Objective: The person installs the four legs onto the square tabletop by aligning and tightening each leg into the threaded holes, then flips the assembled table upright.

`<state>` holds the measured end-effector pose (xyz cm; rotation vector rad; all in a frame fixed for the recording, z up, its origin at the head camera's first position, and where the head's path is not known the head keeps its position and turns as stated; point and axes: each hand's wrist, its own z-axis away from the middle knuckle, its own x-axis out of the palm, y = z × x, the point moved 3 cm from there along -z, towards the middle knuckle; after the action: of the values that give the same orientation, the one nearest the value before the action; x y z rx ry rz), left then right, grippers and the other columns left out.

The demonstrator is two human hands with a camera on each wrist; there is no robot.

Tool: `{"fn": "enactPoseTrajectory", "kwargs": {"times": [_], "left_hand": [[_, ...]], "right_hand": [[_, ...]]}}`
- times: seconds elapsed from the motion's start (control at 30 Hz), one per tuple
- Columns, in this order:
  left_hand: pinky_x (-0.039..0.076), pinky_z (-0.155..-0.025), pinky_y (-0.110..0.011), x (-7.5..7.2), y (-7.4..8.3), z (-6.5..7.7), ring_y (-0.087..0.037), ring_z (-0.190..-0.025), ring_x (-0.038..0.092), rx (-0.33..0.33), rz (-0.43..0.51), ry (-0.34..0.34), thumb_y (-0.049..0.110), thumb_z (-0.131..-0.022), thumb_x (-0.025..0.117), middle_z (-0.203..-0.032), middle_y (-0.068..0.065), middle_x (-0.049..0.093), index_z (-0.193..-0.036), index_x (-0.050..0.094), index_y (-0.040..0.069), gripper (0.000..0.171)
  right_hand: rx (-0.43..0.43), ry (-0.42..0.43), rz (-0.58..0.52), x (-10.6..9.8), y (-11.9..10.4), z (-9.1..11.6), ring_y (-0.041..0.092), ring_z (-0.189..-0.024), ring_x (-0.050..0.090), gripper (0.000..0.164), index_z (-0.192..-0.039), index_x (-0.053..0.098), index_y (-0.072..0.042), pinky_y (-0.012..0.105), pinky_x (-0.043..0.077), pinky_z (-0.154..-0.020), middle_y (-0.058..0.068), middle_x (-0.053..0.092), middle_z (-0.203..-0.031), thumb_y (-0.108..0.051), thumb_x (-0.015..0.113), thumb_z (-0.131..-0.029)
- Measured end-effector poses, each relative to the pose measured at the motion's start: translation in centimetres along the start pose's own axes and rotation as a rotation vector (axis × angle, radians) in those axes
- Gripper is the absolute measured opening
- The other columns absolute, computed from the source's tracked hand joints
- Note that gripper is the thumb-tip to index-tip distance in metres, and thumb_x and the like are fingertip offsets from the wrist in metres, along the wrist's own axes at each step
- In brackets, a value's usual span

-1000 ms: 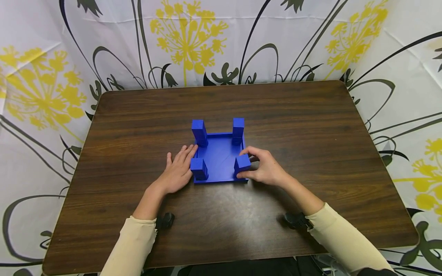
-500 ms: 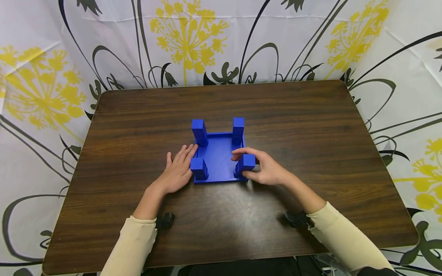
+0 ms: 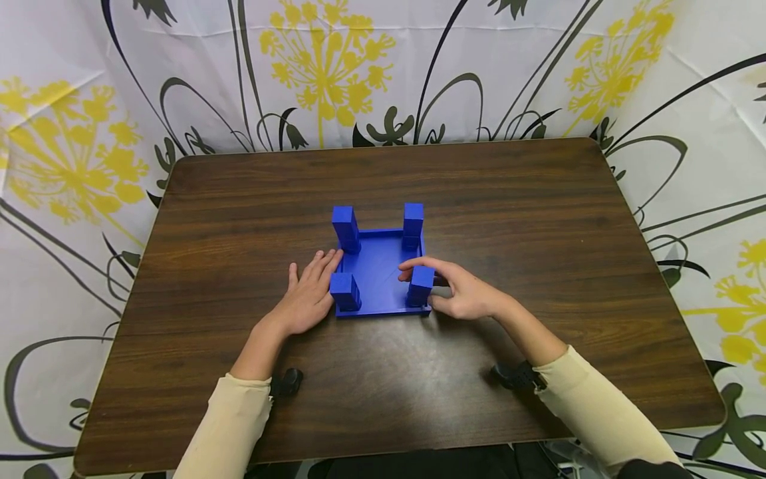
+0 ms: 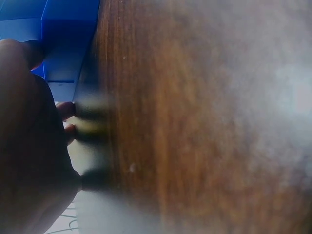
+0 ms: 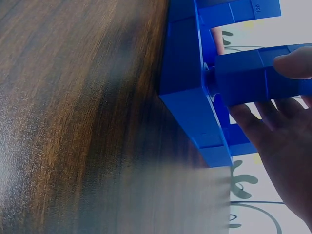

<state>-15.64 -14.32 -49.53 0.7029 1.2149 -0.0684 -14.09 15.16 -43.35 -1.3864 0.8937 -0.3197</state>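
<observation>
A blue square tray-like base [image 3: 378,273] lies on the table, with a blue square post standing at each corner. My right hand [image 3: 465,291] is curled round the near right post [image 3: 421,287], its thumb on the near side and forefinger reaching past the far side. In the right wrist view the thumb presses on this post [image 5: 243,78], and a narrow neck shows between post and base rim [image 5: 183,58]. My left hand [image 3: 306,296] lies flat on the table, fingers straight, fingertips against the base's left edge beside the near left post [image 3: 344,291].
The far left post [image 3: 346,229] and far right post [image 3: 413,227] rise from the back corners. Brown wood-grain table [image 3: 239,199] surrounds the base. Behind it hangs a flowered white curtain [image 3: 197,53].
The near right post tilted outward to the right, then came back nearly upright. The thumb and fingers of my right hand shifted round it. The left hand and base have stayed put.
</observation>
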Motion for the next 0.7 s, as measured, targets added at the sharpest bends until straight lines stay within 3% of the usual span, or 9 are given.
{"fn": "enactPoseTrajectory", "kwargs": {"times": [0.2,0.43,0.6,0.7], "left_hand": [[-0.007,-0.106,-0.07,0.0,-0.1,-0.1,-0.031,-0.149,-0.002,-0.004,-0.002,-0.001,0.015,-0.095,0.035,-0.164,-0.009,0.007,-0.159,0.001,0.021,0.074],[-0.008,-0.106,-0.07,0.0,-0.1,-0.1,-0.031,-0.149,-0.003,-0.003,-0.001,-0.007,0.015,-0.095,0.036,-0.164,-0.009,0.006,-0.159,0.0,0.021,0.074],[-0.007,-0.106,-0.07,0.0,-0.1,-0.1,-0.031,-0.149,-0.002,0.0,-0.001,-0.007,0.015,-0.095,0.036,-0.164,-0.009,0.006,-0.159,0.0,0.021,0.074],[-0.007,-0.106,-0.07,0.0,-0.1,-0.1,-0.031,-0.149,-0.002,0.0,-0.001,-0.007,0.015,-0.095,0.036,-0.164,-0.009,0.006,-0.159,0.0,0.021,0.074]], "right_hand": [[-0.009,0.007,0.014,-0.1,1.0,0.1,0.016,-0.125,0.05,0.065,-0.14,0.048,-0.011,0.041,0.039,-0.105,-0.001,0.058,-0.13,0.016,0.058,-0.081],[-0.012,0.028,0.013,-0.1,1.1,0.2,0.019,-0.124,0.051,0.057,-0.135,0.053,-0.013,0.044,0.043,-0.1,0.002,0.058,-0.129,0.01,0.063,-0.084],[-0.02,0.044,0.011,0.0,1.4,0.3,0.019,-0.124,0.052,0.051,-0.131,0.056,-0.013,0.042,0.046,-0.098,0.011,0.058,-0.129,0.009,0.065,-0.086],[-0.013,0.053,0.021,0.0,1.6,0.3,0.019,-0.123,0.051,0.047,-0.127,0.058,-0.013,0.04,0.047,-0.097,0.01,0.059,-0.128,0.007,0.066,-0.086]]}}
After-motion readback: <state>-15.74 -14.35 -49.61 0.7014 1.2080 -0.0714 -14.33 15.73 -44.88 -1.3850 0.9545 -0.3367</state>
